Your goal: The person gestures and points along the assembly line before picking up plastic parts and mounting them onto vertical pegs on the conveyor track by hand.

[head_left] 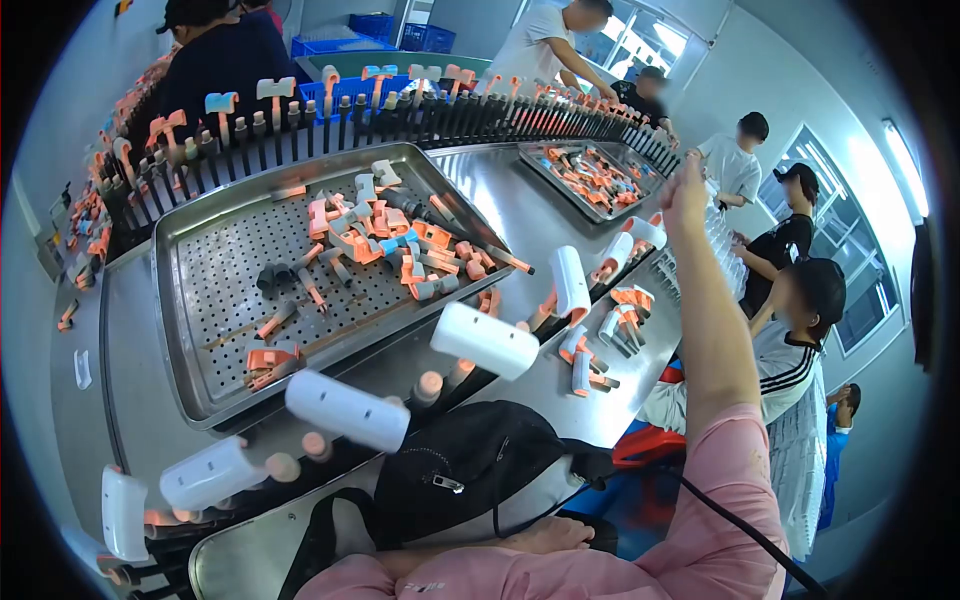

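Note:
My right arm is stretched far forward, and my right hand (pixel 685 195) is beside the row of posts near the far tray. Its fingers point away from me; whether they hold anything cannot be made out. Low in front of my body, my left hand (pixel 555 535) lies flat across my lap, near a black bag (pixel 480 465), with nothing visible in it. Closest to me, a line of posts carries white curved plastic covers (pixel 485 340). Small orange-and-grey plastic parts (pixel 627 312) lie on the metal table below my right forearm.
A perforated metal tray (pixel 200 300) holds many orange, white and blue parts. Farther off is a second metal tray (pixel 585 215) of parts. Behind them curves a row of black posts (pixel 400 120), some topped with parts. Several people work around the line; one in white (pixel 535 50) reaches over it.

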Tool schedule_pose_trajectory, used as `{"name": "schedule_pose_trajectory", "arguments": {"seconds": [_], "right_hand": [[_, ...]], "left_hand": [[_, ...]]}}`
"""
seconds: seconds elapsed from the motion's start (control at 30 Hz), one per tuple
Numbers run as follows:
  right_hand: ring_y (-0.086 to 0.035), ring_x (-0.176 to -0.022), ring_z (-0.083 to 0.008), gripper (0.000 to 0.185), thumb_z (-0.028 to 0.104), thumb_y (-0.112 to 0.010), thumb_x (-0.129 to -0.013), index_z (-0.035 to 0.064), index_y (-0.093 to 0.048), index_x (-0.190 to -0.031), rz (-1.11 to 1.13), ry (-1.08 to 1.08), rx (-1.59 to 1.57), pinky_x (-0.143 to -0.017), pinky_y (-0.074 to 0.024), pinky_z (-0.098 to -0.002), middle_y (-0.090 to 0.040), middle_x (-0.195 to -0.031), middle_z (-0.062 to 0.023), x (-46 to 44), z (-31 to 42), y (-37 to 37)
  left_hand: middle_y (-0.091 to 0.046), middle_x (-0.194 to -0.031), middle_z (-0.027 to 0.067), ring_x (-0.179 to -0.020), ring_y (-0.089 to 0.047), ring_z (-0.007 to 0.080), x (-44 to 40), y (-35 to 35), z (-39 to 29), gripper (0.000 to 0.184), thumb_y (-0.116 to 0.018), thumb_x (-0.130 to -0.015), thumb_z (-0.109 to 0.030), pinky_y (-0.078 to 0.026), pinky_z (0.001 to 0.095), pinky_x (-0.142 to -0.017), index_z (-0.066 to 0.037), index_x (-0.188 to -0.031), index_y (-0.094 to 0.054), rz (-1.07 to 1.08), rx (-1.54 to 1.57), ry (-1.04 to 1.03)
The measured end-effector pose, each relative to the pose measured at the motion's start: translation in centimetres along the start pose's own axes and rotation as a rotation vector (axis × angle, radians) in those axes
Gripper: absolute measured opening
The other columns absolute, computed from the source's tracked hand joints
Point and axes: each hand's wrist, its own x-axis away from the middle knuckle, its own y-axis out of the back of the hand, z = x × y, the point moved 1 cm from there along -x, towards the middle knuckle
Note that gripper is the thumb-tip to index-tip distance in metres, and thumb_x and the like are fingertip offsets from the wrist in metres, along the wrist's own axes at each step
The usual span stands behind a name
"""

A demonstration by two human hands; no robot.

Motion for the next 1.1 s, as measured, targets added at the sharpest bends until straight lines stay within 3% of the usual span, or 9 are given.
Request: {"name": "schedule_pose_trajectory", "arguments": {"seconds": [0.23,0.33,0.43,0.47,0.6,0.73,0.87,0.93,1.1], "right_hand": [[-0.025,-0.035,-0.0105,0.040,0.038,-0.049,-0.088,0.0152,-0.034,-0.059,0.082,-0.034,-0.026,-0.032,-0.0185,-0.0265,-0.024,-0.047,0.0032,1.0,1.8,-1.9],[-0.025,-0.035,-0.0107,0.040,0.039,-0.049,-0.088,0.0149,-0.035,-0.059,0.120,0.010,-0.113,-0.033,-0.0188,-0.0264,-0.025,-0.046,0.0033,-0.6,3.7,-1.7],[-0.024,-0.033,-0.0112,0.040,0.039,-0.048,-0.089,0.0143,-0.036,-0.060,0.072,0.140,0.045,-0.033,-0.0192,-0.0266,-0.025,-0.045,0.0026,-0.4,-0.3,0.7],[-0.025,-0.032,-0.0116,0.039,0.037,-0.047,-0.089,0.0138,-0.037,-0.060,-0.057,-0.123,0.081,-0.032,-0.0196,-0.0270,-0.025,-0.044,0.0017,1.2,-1.2,0.9],[-0.026,-0.034,-0.0108,0.037,0.035,-0.048,-0.089,0.0146,-0.036,-0.060,0.092,0.048,0.007,-0.033,-0.0189,-0.0263,-0.029,-0.047,0.0024,0.2,-0.4,-0.2],[-0.025,-0.034,-0.0097,0.038,0.036,-0.050,-0.088,0.0153,-0.036,-0.060,0.060,0.019,-0.078,-0.032,-0.0210,-0.0263,-0.029,-0.048,0.0035,-0.9,3.2,-1.2],[-0.025,-0.032,-0.0105,0.039,0.036,-0.049,-0.089,0.0150,-0.036,-0.058,-0.092,-0.102,0.042,-0.030,-0.0192,-0.0247,-0.028,-0.046,0.0032,1.5,-0.7,0.9],[-0.025,-0.035,-0.0107,0.040,0.040,-0.049,-0.088,0.0168,-0.034,-0.059,0.025,-0.088,0.025,-0.034,-0.0181,-0.0267,-0.027,-0.048,0.0036,-0.1,-1.6,0.6],[-0.023,-0.036,-0.0113,0.041,0.039,-0.048,-0.089,0.0164,-0.033,-0.059,0.068,0.044,-0.037,-0.036,-0.0171,-0.0274,-0.025,-0.048,0.0038,-1.0,3.4,-1.6]], "left_hand": [[-0.056,-0.078,0.0135,-0.076,-0.058,0.0301,0.1,-0.7,0.1,0.022,-0.045,-0.087,-0.023,-0.047,0.0411,-0.062,-0.003,-0.095,-0.049,-0.101,-0.073,-0.050],[-0.057,-0.079,0.0142,-0.078,-0.058,0.0305,0.0,-1.1,0.5,0.022,-0.044,-0.088,-0.023,-0.047,0.0416,-0.063,-0.003,-0.094,-0.049,-0.158,-0.005,-0.098],[-0.057,-0.081,0.0149,-0.080,-0.058,0.0312,0.0,-0.6,0.1,0.023,-0.044,-0.088,-0.024,-0.047,0.0419,-0.065,-0.003,-0.095,-0.050,-0.097,-0.026,-0.028],[-0.057,-0.083,0.0144,-0.082,-0.058,0.0309,0.1,0.0,-0.4,0.025,-0.043,-0.089,-0.025,-0.048,0.0410,-0.068,-0.003,-0.099,-0.050,-0.053,-0.034,-0.017],[-0.058,-0.089,0.0139,-0.087,-0.058,0.0304,0.2,0.4,-0.7,0.028,-0.041,-0.090,-0.025,-0.049,0.0395,-0.073,-0.003,-0.105,-0.049,0.021,-0.052,0.022],[-0.057,-0.089,0.0148,-0.088,-0.057,0.0310,0.1,-0.2,0.0,0.029,-0.041,-0.090,-0.025,-0.048,0.0402,-0.074,-0.002,-0.105,-0.050,-0.014,-0.006,0.005],[-0.058,-0.092,0.0162,-0.091,-0.057,0.0314,0.4,2.1,-1.6,0.030,-0.040,-0.090,-0.025,-0.047,0.0402,-0.077,-0.002,-0.107,-0.050,0.041,0.024,0.032],[-0.058,-0.094,0.0168,-0.092,-0.056,0.0318,0.3,1.6,-1.3,0.031,-0.040,-0.090,-0.024,-0.047,0.0400,-0.079,-0.001,-0.107,-0.050,0.025,0.035,0.032],[-0.057,-0.087,0.0166,-0.085,-0.057,0.0316,0.4,0.7,-0.9,0.029,-0.042,-0.088,-0.027,-0.046,0.0397,-0.071,-0.001,-0.098,-0.051,-0.087,0.059,-0.021]]}}
